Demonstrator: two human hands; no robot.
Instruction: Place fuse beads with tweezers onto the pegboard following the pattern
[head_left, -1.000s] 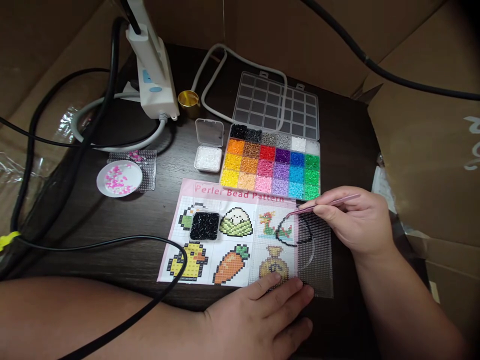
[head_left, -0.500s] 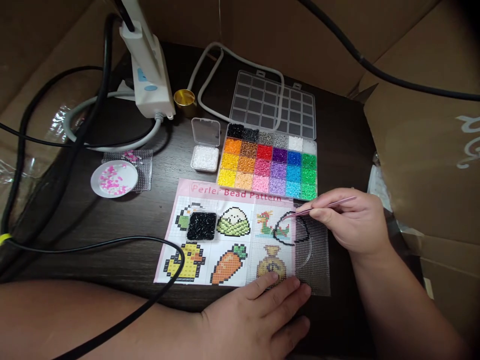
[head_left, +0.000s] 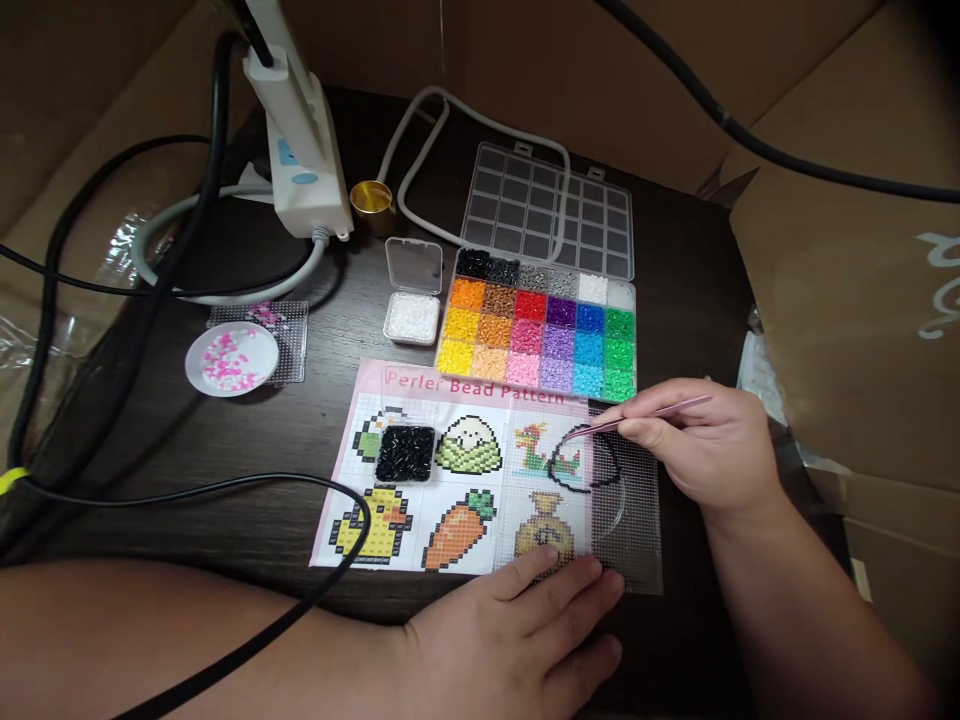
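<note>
Between the fingers of my right hand are pink tweezers, their tips at the upper left of a black bead outline. That rounded outline stands on a clear pegboard, which overlaps the right side of a printed bead pattern sheet. My left hand lies flat with fingers spread over the board's lower edge, partly covering the money bag picture. Whether a bead is in the tweezer tips is too small to tell. A small box of black beads sits on the sheet.
Behind the sheet lies an open bead case with many colours, beside a small box of white beads. At left, a white dish of pink and white beads rests partly on another pegboard. A power strip, cables and a gold cup stand behind.
The whole view has shifted very slightly. My hands and the tweezers hold almost the same place, tips still at the upper left of the outline.
</note>
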